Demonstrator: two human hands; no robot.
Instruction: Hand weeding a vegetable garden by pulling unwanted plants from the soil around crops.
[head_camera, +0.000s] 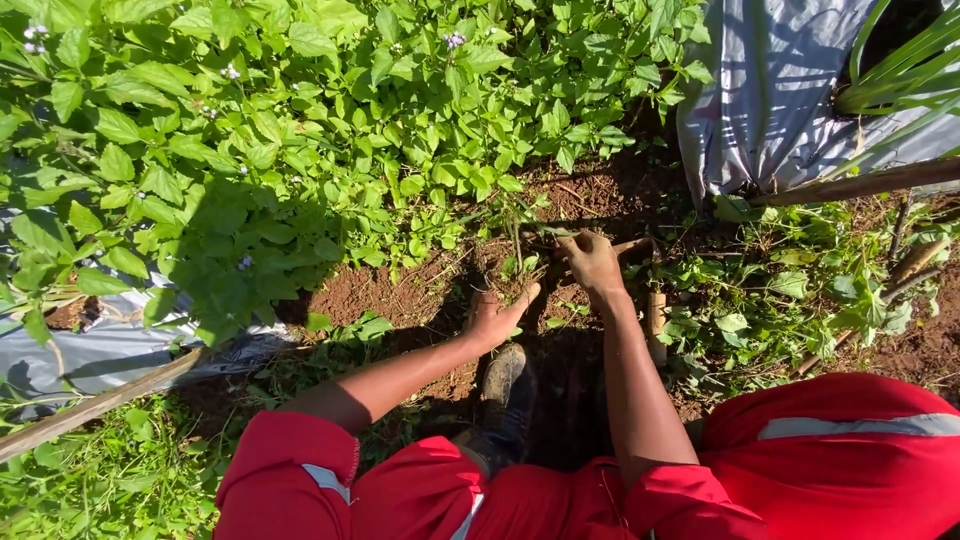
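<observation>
My left hand (495, 315) rests on the reddish soil (360, 290), fingers spread, touching the base of a small clump of weeds (518, 262). My right hand (592, 262) is closed around thin weed stems just above the ground, beside a dark tool blade. Its wooden handle (656, 318) lies on the soil to the right of my forearm. Both hands are soiled. My boot (508, 385) stands directly below the hands, and red sleeves cover my upper arms.
Dense leafy green plants (300, 110) with small purple flowers fill the top and left. Grey plastic sheeting (770, 90) lies at the top right and another piece (110, 345) at the left, each edged by a wooden pole (860, 185). Low weeds (790, 290) spread on the right.
</observation>
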